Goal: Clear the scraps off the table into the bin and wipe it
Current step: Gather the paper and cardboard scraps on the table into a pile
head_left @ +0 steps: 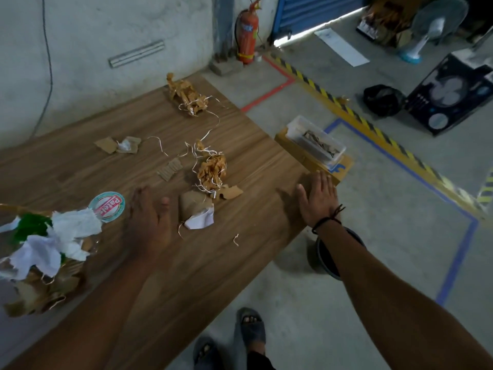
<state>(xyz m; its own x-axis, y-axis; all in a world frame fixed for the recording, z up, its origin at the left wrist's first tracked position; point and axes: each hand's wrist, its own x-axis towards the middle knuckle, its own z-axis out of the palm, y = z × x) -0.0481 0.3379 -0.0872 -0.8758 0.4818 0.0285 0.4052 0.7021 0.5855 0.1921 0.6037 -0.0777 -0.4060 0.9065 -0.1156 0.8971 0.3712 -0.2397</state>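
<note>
Scraps lie scattered on the wooden table (253, 145). A crumpled brown paper wad with white strings (212, 170) sits mid-table, another (188, 94) at the far end. A brown-and-white torn piece (198, 210) lies between my hands. A heap of white, green and brown scraps (45, 247) with a round label (108, 206) is at the left. My left hand (149, 220) rests flat, fingers together, just left of the torn piece. My right hand (317, 198) lies flat with fingers spread at the table's right edge. A dark bin (324, 259) shows under my right forearm.
A cardboard box (338, 169) with a clear plastic tub (314, 137) of scraps on it stands beside the table's right edge. Small cardboard bits (117, 145) and ridged pieces (169, 169) lie mid-table. A black bag (382, 100), a fan box and a fire extinguisher (248, 33) stand farther off.
</note>
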